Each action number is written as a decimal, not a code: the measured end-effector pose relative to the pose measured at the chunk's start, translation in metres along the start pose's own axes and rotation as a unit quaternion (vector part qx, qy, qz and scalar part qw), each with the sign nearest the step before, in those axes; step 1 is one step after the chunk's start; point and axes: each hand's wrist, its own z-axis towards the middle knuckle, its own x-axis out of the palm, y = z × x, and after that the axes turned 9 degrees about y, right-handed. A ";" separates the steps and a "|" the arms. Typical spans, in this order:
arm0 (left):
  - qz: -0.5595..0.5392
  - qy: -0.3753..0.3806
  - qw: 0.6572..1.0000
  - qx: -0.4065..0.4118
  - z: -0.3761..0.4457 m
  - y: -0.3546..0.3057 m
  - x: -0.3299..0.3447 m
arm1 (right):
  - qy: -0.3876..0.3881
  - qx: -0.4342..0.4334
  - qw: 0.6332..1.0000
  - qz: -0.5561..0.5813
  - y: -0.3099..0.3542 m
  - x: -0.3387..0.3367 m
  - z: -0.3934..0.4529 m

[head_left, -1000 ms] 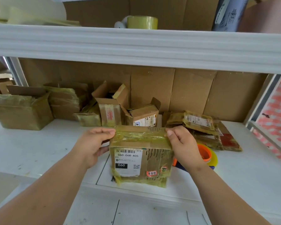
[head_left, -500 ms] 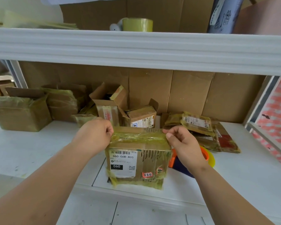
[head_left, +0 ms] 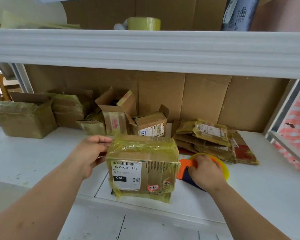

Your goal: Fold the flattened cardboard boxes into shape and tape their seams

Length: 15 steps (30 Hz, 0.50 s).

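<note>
A: What is at the far left of the frame?

B: On the white table (head_left: 33, 153) stands a cardboard box wrapped in yellowish tape (head_left: 22, 118), with its flap up. Just right of it there are more open boxes (head_left: 118, 111), all at the back near the brown cardboard wall.

A: And the left hand?

B: The left hand (head_left: 88, 153) is left of centre. Its fingers are nearly straight and they touch the upper left edge of the taped box (head_left: 142, 167). The grip is loose; it does not close around anything.

A: Where is this box?

B: In the centre of the frame, upright on the table near the front edge. Yellowish tape covers its top and its bottom. On the front is a white label reading "060-06B-A05" and a small orange sticker.

A: What does the right hand do?

B: The right hand (head_left: 206, 172) is just right of the box, low on the table. Its fingers are curled around the orange and dark blue tape dispenser (head_left: 185, 168), which has a yellow disc (head_left: 223, 170) behind the hand.

A: And further right?

B: A pile of flattened boxes (head_left: 213, 141) lies behind the dispenser, towards the right. On the upper shelf, at top centre, sits a roll of yellowish tape (head_left: 144, 23).
</note>
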 end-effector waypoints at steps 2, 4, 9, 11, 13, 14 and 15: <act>0.003 -0.006 1.000 0.002 -0.002 0.006 0.003 | -0.014 0.000 1.000 -0.001 0.001 0.000 0.000; 0.006 -0.021 1.000 0.007 -0.001 0.005 0.003 | -0.047 0.003 0.999 0.000 0.000 -0.004 0.001; 0.055 -0.060 0.995 0.049 -0.002 -0.005 0.001 | 0.045 0.030 0.993 -0.104 -0.011 -0.017 0.002; 0.111 -0.056 0.990 0.069 -0.007 -0.007 0.004 | 0.092 0.016 0.985 -0.142 -0.015 -0.013 0.001; 0.144 -0.044 0.985 0.082 -0.010 -0.006 0.007 | 0.087 0.001 0.984 -0.154 -0.022 -0.006 0.002; 0.150 -0.043 0.984 0.087 -0.012 -0.005 0.008 | 0.074 -0.003 0.986 -0.152 -0.025 -0.004 0.001; 0.155 -0.048 0.982 0.092 -0.014 -0.005 0.008 | 0.062 -0.005 0.987 -0.147 -0.028 -0.002 0.002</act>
